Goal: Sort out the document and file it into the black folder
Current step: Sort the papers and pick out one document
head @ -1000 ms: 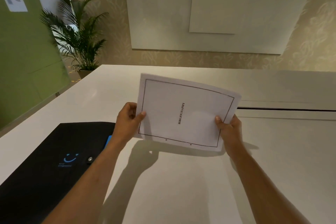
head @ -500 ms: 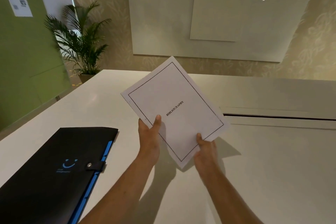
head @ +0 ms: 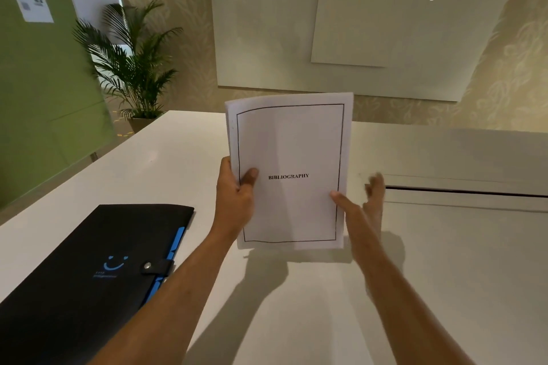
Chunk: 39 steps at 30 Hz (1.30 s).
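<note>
You're squaring up the document [head: 289,172], upright above the table's [head: 444,275] middle. Your left hand [head: 235,195] pinches its left edge; your right hand [head: 360,207] is spread open, thumb touching. Next, unsnap the closed black folder [head: 89,261] near left.

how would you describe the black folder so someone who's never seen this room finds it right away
Start at the big white table that fills the lower view, then go to its left near side, left of the left hand holding up the document. The black folder lies flat and shut there. It is the only dark thing on the table, with a blue smile mark, blue tabs along its right edge and a snap strap.
</note>
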Each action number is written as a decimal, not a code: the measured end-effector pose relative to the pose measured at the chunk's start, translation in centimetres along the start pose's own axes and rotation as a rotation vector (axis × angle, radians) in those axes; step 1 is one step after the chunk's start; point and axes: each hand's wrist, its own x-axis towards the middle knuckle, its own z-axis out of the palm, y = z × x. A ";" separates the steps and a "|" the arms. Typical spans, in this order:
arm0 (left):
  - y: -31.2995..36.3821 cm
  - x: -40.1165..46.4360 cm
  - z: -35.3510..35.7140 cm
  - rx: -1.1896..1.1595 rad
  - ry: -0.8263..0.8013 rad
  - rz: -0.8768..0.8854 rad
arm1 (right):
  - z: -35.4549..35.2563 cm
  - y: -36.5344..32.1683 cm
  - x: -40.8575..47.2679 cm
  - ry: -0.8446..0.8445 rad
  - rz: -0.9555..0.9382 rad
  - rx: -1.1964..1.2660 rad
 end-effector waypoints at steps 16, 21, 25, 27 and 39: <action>-2.7 -2.6 0.7 -0.058 0.005 -0.094 | 0.5 0.7 -1.2 -0.161 -0.146 -0.015; -2.6 -2.6 1.0 -0.060 0.028 -0.064 | 1.0 0.8 -1.4 -0.072 -0.198 -0.040; -3.1 -3.2 1.1 -0.074 0.028 -0.062 | 1.3 1.5 -2.0 -0.040 -0.224 -0.031; -3.4 -3.5 1.0 -0.059 0.030 -0.068 | 1.4 2.1 -2.2 -0.020 -0.222 -0.035; -3.8 -3.6 0.9 0.000 0.038 -0.048 | 1.4 2.3 -2.1 0.060 -0.220 -0.079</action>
